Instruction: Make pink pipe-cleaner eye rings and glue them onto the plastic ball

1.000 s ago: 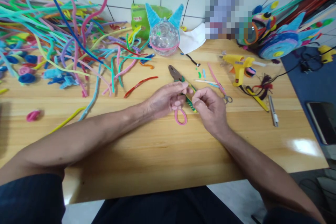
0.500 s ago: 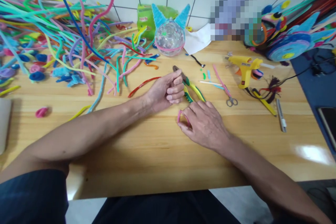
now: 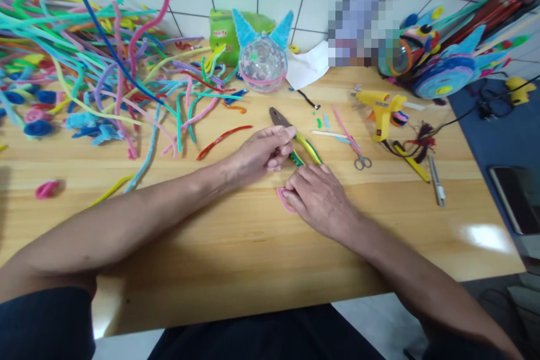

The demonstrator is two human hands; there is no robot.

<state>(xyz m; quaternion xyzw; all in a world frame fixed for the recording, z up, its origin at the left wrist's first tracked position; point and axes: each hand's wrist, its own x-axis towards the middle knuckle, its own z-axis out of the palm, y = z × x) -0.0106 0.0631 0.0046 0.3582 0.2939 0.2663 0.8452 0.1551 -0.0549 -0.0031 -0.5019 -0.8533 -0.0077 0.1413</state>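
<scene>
My right hand (image 3: 318,197) is closed on a pink pipe cleaner (image 3: 283,201), which is bent into a loop and shows at the thumb side. My left hand (image 3: 265,149) is curled, thumb pressed against the fingers. Anything between those fingertips is hidden. Pliers (image 3: 310,149) with yellow-green handles lie on the table just beyond both hands, partly covered by my left hand. To the left of that hand lies a short red pipe cleaner (image 3: 221,139). Behind stands a clear ball with blue fuzzy ears (image 3: 264,63).
Many coloured pipe cleaners (image 3: 105,73) are heaped at the left. On the right lie small scissors (image 3: 362,162), a yellow glue gun (image 3: 382,113) with a trailing cord, and a box cutter (image 3: 436,181). Fuzzy decorated crafts (image 3: 442,76) stand at the back right.
The view has shifted slightly right. My left thumb and fingers have moved from a loose curl to a pinch. The pink loop at my right hand has turned and lies lower.
</scene>
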